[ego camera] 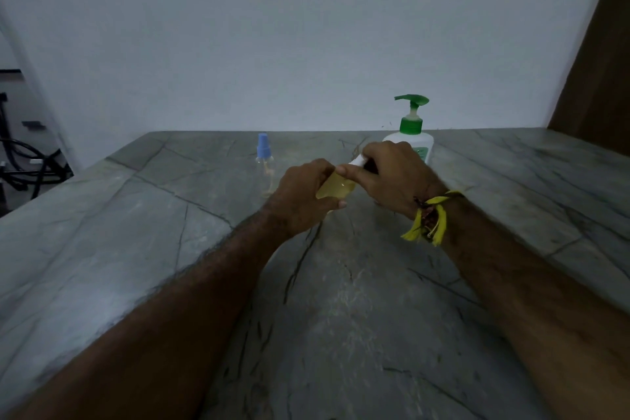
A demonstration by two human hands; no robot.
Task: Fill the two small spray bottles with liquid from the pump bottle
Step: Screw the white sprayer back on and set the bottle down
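above the counter (341, 317) our left hand (300, 194) grips the yellow-filled spray bottle (335, 188) steady while our right hand (388, 174) pinches its white cap (358, 160), apparently to screw it; pump bottle (410, 133) stands behind.

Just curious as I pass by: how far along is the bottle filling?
One small bottle already holds yellowish liquid; the left hand grips it while the right hand works its white top. The blue-capped bottle looks empty, so it remains. The pump bottle stands behind.
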